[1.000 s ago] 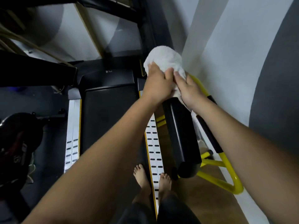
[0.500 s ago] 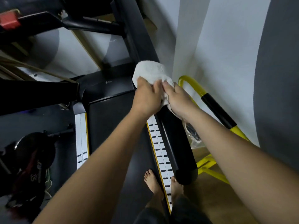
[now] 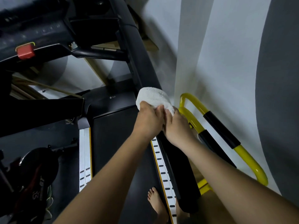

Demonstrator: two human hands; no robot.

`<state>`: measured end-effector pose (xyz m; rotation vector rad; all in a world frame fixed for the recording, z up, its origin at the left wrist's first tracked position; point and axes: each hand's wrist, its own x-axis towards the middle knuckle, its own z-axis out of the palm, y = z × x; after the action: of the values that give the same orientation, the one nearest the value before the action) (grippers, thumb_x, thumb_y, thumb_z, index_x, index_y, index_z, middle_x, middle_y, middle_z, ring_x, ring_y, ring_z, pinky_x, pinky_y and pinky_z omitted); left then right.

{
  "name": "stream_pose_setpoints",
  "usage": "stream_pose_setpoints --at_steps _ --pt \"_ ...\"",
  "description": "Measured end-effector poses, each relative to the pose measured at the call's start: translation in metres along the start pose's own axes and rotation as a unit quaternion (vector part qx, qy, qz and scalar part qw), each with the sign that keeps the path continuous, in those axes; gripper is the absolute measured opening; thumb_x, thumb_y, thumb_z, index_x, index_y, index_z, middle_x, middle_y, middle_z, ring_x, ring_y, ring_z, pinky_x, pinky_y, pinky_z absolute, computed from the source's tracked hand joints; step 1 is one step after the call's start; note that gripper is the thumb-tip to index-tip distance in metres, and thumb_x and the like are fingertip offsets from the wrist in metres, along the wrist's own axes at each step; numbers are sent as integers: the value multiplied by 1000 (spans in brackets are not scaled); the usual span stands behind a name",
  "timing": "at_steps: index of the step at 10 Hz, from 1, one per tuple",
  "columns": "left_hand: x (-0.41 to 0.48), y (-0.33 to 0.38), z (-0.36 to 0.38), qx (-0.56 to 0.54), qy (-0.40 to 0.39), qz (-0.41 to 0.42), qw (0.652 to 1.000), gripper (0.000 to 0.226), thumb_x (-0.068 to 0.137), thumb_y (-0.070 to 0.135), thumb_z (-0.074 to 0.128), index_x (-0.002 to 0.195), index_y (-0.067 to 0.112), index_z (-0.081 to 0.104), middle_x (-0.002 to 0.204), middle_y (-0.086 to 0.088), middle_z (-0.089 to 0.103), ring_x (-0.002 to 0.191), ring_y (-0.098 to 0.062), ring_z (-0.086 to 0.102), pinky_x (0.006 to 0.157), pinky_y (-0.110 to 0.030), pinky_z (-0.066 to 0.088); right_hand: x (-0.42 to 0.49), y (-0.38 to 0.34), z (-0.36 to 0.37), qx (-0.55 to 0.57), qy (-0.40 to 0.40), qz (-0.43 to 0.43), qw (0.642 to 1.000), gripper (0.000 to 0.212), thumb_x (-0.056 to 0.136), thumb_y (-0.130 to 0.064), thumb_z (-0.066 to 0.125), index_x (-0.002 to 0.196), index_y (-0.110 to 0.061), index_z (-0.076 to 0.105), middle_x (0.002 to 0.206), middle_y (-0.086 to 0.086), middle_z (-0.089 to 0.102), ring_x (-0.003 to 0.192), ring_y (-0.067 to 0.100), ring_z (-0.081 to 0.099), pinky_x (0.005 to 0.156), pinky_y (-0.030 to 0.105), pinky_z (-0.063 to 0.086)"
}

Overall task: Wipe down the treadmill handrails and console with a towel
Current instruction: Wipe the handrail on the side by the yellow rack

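A white towel [image 3: 152, 97] is wrapped over the treadmill's black right handrail [image 3: 177, 167]. My left hand [image 3: 149, 121] and my right hand [image 3: 177, 126] both grip the towel side by side, pressing it around the rail. The rail's upper part [image 3: 142, 50] runs up from the towel toward the console [image 3: 37, 31] at top left, which carries a red safety key [image 3: 25, 52]. The left handrail [image 3: 40, 113] crosses the left of the view.
A yellow frame with black grips [image 3: 220, 131] stands right of the treadmill against the white wall [image 3: 226, 62]. The belt [image 3: 116, 143] and striped side rails [image 3: 163, 172] lie below, with my bare feet [image 3: 156, 202]. Dark gym equipment [image 3: 37, 175] sits at lower left.
The view has tilted upward, bringing the console into sight. Both hands with the towel have slid up the right handrail, leaving more bare rail below them.
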<state>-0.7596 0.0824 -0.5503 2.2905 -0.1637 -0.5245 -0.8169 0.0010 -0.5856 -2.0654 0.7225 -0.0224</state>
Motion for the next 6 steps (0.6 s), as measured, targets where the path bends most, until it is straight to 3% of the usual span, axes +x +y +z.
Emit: stream_pose_setpoints --at_steps 1,2,3,4,5,6 --pt "28 11 -4 25 30 -15 999 34 102 35 46 108 3 36 86 -6 57 77 -23 57 56 -14 43 29 -11 6 1 3 15 1000 53 100 -51 24 127 -13 50 122 17 62 116 38 55 98 44 43" --pt "70 18 -5 184 51 18 981 44 102 35 40 128 0 44 121 -23 52 108 -35 54 86 -33 46 69 -25 3 40 -14 18 999 65 97 -60 19 125 -13 54 122 17 63 115 36 57 97 44 45" --pt "91 25 -1 295 79 28 952 61 102 42 34 145 -2 36 142 -36 31 130 -49 36 103 -48 42 85 -29 5 55 -52 23 997 60 102 -50 21 132 -10 53 131 20 58 123 34 53 100 36 41" --pt "98 40 3 315 109 62 941 73 102 37 36 152 -7 6 159 -31 1 148 -46 3 120 -53 15 114 -23 1 136 -96 81 983 52 106 -36 24 137 -1 48 139 22 50 131 34 46 107 36 36" --pt "95 42 -2 361 119 103 919 73 102 36 34 153 -5 1 161 -27 -4 149 -43 -6 122 -52 5 109 -21 3 208 -122 84 967 55 106 -39 24 140 -2 46 142 21 49 132 33 45 110 38 34" --pt "83 30 -5 383 101 145 907 72 100 41 33 156 6 7 165 -15 -2 150 -37 -10 122 -53 1 66 7 -5 300 -143 58 941 55 104 -45 27 144 -10 44 141 13 51 133 24 46 108 30 34"
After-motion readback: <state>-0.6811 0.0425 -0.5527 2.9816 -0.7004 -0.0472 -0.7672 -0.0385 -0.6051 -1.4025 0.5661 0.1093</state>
